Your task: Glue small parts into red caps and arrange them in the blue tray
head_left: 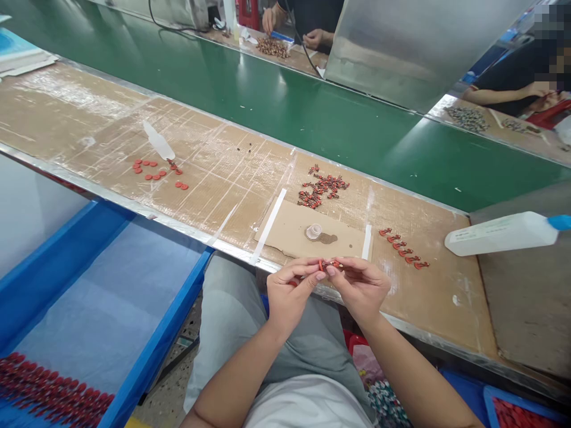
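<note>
**Cardboard-topped workbench [84,113] carrying scattered small parts**

Stretching along under clear tape, the top is holding everything. Lying on it: flat red discs [151,170] just beside a translucent white sliver [156,139], a loose heap of small red parts [322,190], a neat diagonal row of red parts [399,246] further right, and a cardboard sheet [307,232] edged by white tape strips [267,226], a small clear cap [314,231] sitting on it beside a dark stain [328,238].

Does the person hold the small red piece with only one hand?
No, the left hand and the right hand both pinch the small red piece between their fingertips.
</note>
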Tool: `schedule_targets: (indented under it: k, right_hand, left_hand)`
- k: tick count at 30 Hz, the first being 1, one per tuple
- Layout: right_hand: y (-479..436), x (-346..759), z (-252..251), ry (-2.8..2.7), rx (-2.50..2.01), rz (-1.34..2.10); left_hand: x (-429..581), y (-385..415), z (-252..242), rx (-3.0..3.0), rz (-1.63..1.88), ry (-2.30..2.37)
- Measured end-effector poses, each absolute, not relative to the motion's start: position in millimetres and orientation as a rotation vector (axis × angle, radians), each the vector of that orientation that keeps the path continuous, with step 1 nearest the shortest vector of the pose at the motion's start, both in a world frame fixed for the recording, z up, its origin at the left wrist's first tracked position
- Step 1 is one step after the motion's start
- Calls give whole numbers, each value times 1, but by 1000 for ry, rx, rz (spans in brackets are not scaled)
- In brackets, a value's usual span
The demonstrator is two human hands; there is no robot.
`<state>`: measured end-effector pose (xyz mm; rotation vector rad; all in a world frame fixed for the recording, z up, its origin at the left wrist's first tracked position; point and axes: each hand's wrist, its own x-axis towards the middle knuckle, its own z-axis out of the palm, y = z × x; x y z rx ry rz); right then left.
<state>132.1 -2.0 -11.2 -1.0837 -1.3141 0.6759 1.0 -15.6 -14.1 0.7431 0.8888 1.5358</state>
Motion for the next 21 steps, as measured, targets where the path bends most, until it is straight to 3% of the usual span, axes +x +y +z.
schedule_targets:
  k: [21]
  right_hand:
    - [-5,134,-9,-1134,-1172,854]
  left_hand:
    - [6,-16,-12,717,1547,863]
